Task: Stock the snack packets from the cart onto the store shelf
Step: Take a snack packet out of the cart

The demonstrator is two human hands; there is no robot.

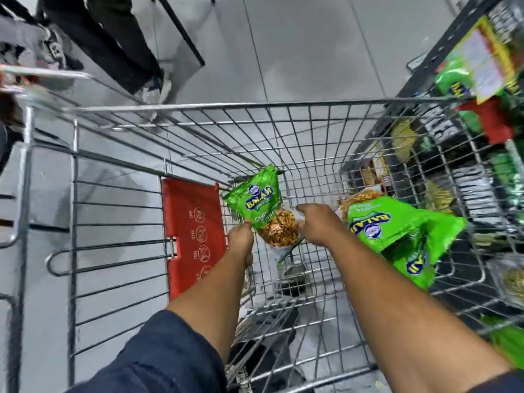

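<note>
Both hands reach down into the cart (181,109). The left hand (241,239) pinches the green packet (256,199) by its edge. The right hand (317,224) rests on the same packet, but I cannot tell its grip.

- Grey tiled floor (312,52), spreading beyond and to the left of the hands.
- Dark-trousered legs (113,43) of another person, far ahead and to the left, with a pale shoe (153,92) planted on the tiles.
- Black slanted bar (184,32), just beside those legs.
- Blurred red-and-grey shape (25,78) at far left, too smeared to identify.
</note>
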